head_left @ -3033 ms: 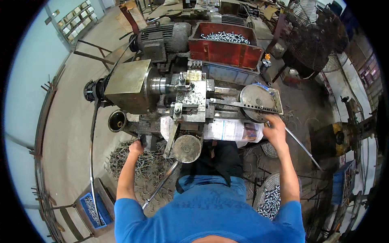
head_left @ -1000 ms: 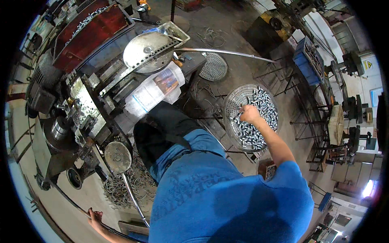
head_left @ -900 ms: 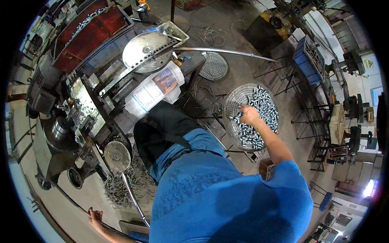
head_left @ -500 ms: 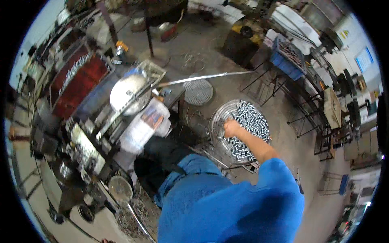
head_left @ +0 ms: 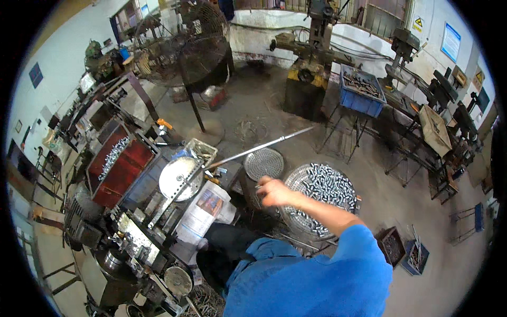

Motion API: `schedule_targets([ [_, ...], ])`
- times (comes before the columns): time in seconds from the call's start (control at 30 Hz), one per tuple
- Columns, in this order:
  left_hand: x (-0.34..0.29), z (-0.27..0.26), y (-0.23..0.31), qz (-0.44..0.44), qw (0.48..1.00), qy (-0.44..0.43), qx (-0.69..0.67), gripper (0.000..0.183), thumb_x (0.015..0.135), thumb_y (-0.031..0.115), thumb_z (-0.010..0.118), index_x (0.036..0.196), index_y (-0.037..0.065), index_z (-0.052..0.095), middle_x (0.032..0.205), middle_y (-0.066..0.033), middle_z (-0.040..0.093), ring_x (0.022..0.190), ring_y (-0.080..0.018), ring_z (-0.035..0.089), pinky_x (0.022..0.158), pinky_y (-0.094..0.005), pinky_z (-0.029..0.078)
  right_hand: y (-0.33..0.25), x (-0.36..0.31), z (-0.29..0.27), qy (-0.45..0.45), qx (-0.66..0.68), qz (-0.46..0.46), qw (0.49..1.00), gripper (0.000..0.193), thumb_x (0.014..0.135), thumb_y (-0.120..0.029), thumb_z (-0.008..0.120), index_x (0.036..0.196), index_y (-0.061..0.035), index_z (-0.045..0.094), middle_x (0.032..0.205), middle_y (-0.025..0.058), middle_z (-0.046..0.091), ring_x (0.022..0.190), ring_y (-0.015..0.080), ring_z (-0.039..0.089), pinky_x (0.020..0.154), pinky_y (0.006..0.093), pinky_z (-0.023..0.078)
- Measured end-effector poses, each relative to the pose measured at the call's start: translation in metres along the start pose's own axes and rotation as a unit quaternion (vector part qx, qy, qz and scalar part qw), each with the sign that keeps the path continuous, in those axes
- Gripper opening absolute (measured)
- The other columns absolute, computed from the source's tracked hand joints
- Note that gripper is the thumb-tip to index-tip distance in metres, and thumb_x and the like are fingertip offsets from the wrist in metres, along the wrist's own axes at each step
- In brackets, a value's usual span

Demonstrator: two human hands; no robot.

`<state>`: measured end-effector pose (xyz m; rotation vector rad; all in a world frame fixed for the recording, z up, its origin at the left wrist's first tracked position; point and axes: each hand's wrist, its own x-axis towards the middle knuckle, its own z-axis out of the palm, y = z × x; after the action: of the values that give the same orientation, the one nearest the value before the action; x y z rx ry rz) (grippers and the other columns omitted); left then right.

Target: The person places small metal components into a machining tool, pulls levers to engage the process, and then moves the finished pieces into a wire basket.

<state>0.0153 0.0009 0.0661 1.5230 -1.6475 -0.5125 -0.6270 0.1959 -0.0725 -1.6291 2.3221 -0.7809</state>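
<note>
metal pieces point(head_left: 323, 185) in round tray point(head_left: 296, 222); right hand point(head_left: 274, 192) at rim, seemingly gripping some

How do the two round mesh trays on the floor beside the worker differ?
The larger mesh tray is heaped with short metal cylinders, while the smaller mesh tray looks bare. The larger one lies just beyond the right hand, which hides part of its rim; the smaller one sits farther off, nearer the long metal rod. Both are round, grey and perforated.

Right hand point(head_left: 274, 191) now off the round tray point(head_left: 296, 182), lifted.
</note>
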Motion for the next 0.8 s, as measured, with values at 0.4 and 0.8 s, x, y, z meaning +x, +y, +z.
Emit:
schedule_targets([
  [0.4,-0.015,0.192,0.152,0.078,0.914,-0.3,-0.261,0.034,0.091,0.026,0.055,0.076,-0.005,0.059,0.066,0.0005,0.054,0.06,-0.0062,0.044,0.053,-0.0225,0.034,-0.294,0.066,0.048,0.023,0.314,-0.492,0.812,0.018,0.05,0.0,0.058,0.066,0.001,0.049,0.099,0.0188,0.047,0.09,0.0357,0.048,0.074,0.041,0.042],
  [0.8,-0.018,0.21,0.101,0.036,0.905,-0.249,-0.343,0.043,0.092,0.03,0.053,0.059,0.001,0.052,0.058,0.0034,0.05,0.052,-0.0034,0.039,0.049,-0.0204,0.029,-0.295,0.068,0.077,0.046,0.284,-0.485,0.826,0.009,0.054,-0.012,0.063,0.053,-0.0066,0.057,0.066,0.0075,0.053,0.068,0.028,0.052,0.059,0.0377,0.042],
])
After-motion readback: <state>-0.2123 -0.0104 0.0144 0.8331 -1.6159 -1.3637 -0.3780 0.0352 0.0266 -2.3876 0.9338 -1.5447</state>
